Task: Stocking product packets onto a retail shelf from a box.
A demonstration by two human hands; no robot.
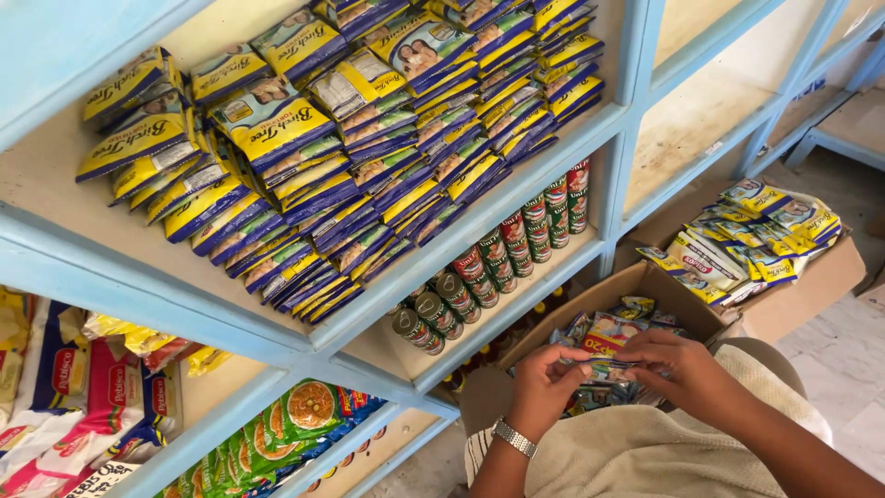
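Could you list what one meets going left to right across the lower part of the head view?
Pink and white packets → green packets → left hand → right hand → open cardboard box.

The small packet (604, 366) is mostly hidden by fingers (645, 355) — the cardboard box (645, 281) beneath is partly covered too.

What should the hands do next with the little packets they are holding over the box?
Probably lift the small stack of packets up toward the blue shelf, I would judge. The left hand and right hand both pinch it above the open cardboard box, where more packets lie, and the shelves nearby already hold tidy rows of yellow packets and cans.
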